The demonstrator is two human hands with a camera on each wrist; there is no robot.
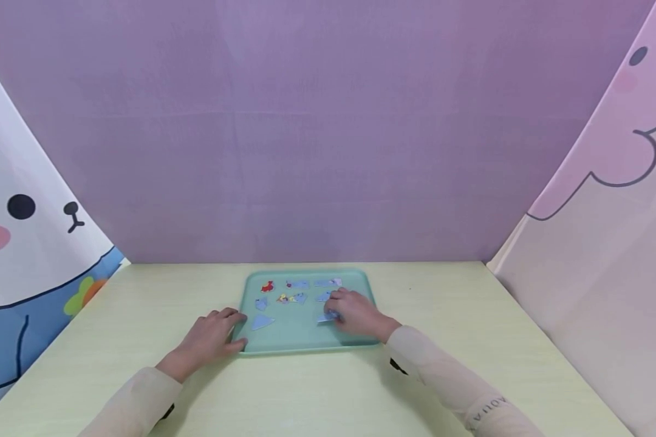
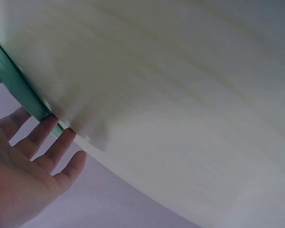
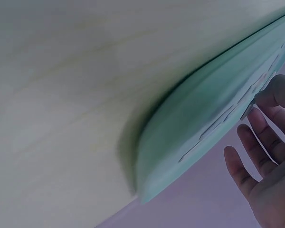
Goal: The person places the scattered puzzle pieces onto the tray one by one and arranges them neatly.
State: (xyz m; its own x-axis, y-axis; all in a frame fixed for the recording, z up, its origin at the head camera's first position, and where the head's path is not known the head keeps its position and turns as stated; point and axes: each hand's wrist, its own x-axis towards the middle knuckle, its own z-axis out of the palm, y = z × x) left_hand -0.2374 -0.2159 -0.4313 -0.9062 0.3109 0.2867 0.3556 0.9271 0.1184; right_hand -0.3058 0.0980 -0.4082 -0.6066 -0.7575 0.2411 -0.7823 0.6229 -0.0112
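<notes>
A green tray (image 1: 290, 341) bears several flat, light-blue puzzle pieces, some with printed figures. My right hand (image 1: 355, 312) is over the tray's right part and pinches a blue puzzle piece (image 1: 325, 318) between thumb and index finger. In the right wrist view, the right hand (image 3: 275, 156) has its other fingers spread away from that thin piece. At the tray's left edge, my left hand (image 1: 210, 337) touches the rim with fairly straight fingers; the left wrist view shows the left hand (image 2: 28, 166) against the green rim. A triangular blue piece (image 1: 262, 321) lies close to it.
The tray stands on a pale wooden table (image 1: 284, 394). Near its back lie a red piece (image 1: 268, 286) and several blue ones. Behind the table rises a purple cloth wall (image 1: 328, 133), with cartoon-printed curtains on both sides.
</notes>
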